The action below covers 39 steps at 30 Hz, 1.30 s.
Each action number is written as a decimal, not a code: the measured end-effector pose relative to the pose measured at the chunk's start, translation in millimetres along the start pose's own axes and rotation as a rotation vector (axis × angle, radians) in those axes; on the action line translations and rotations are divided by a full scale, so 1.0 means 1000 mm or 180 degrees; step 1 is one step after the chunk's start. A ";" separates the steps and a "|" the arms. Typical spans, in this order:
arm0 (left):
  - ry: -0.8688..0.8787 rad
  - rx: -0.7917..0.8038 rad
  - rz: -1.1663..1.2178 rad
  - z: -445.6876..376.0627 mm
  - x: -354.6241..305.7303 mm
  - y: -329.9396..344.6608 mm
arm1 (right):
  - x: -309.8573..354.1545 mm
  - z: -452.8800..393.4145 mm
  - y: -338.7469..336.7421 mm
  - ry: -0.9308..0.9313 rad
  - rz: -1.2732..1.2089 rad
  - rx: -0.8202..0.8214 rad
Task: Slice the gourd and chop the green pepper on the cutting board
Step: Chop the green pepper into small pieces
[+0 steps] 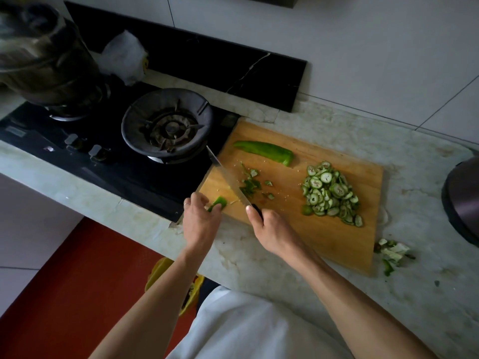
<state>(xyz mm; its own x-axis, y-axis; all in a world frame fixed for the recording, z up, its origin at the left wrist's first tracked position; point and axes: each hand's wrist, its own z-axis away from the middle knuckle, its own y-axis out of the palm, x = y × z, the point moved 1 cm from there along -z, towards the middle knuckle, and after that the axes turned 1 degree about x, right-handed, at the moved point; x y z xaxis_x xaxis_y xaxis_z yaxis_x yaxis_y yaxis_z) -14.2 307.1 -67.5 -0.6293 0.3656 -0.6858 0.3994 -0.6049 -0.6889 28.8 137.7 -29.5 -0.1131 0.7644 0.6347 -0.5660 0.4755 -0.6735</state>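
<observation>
While a pepper piece (217,203) is pinched on the cutting board (290,203) by the left hand (198,218), the knife (228,177) is gripped by the right hand (269,229). Fingertips should be tucked back. Gourd slices (331,193) are piled nearby.

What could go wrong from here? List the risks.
1. The left hand pinches a small pepper piece close to the knife; a slip may nick the fingers.
2. The cutting board has its corner over the stove edge, so it might rock.
3. The knife tip points past the board toward the burner.
</observation>
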 end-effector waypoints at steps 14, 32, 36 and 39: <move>-0.0570 0.0650 0.0285 -0.028 -0.011 -0.024 | -0.002 -0.011 0.002 0.0088 -0.0082 0.0260; 0.0949 -0.0006 -0.1391 -0.030 -0.035 0.022 | -0.016 -0.009 -0.017 0.0208 -0.0072 -0.0013; 0.1620 -0.0073 -0.1370 -0.026 -0.032 0.024 | -0.009 -0.009 -0.013 0.0106 0.0006 -0.0070; 0.1681 -0.0003 -0.1372 -0.024 -0.028 0.027 | -0.004 -0.009 -0.011 0.0112 0.0094 -0.0043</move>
<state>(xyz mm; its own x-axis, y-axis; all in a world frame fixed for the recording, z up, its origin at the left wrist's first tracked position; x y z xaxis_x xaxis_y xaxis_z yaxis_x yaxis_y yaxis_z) 30.2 296.9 -72.4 -0.3224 0.8703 -0.3723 0.1866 -0.3272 -0.9264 42.9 132.9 -27.9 -0.1008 0.7930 0.6009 -0.5516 0.4581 -0.6970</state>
